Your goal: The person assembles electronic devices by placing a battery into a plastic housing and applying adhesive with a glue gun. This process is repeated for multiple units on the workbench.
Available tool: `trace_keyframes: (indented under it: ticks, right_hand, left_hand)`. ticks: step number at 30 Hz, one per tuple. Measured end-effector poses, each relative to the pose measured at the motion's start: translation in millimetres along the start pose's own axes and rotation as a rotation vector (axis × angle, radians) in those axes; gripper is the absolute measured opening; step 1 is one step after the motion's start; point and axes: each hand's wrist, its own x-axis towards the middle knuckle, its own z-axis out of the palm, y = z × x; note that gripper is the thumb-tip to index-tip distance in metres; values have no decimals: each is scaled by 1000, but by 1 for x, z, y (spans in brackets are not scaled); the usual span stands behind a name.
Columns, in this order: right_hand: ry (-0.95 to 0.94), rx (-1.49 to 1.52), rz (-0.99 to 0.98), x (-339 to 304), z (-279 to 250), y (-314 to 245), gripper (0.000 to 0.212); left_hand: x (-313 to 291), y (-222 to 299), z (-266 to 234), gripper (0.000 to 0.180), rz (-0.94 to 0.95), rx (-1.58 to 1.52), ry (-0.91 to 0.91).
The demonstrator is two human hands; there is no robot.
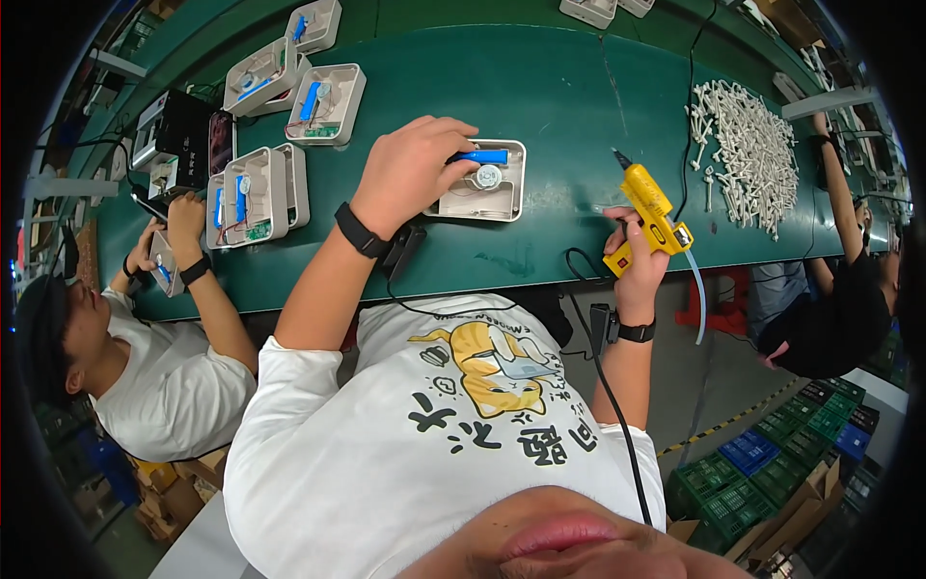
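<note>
My left hand (415, 169) reaches over a pale plastic housing (516, 179) on the green table. Its fingers and thumb are closed on the near end of a blue cylindrical battery (485, 156) inside that housing. A round white component (488, 178) sits just below the battery in the same shell. My right hand (639, 265) grips a yellow glue gun (656, 217) by its handle, to the right of the housing. The gun's dark nozzle points up and left, away from the shell, and a translucent glue stick (698, 299) hangs out of its back end.
Several similar housings with blue batteries (311, 100) stand at the left of the green table (434, 77). A heap of small white parts (743, 150) lies at right. The glue gun's black cable (617, 405) runs down past my right forearm. Co-workers sit on both sides.
</note>
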Motion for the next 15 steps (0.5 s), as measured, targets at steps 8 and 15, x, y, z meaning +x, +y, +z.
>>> trace_keyframes:
  ticks: [8,15]
  right_hand:
    - [-184,-122,57,6,64,-27,15]
    - [-221,-148,224,11,92,-35,18]
  left_hand:
    - [-16,-19,17,21,-42,-194,116]
    - [-21,-25,34,27,-220,-518,305]
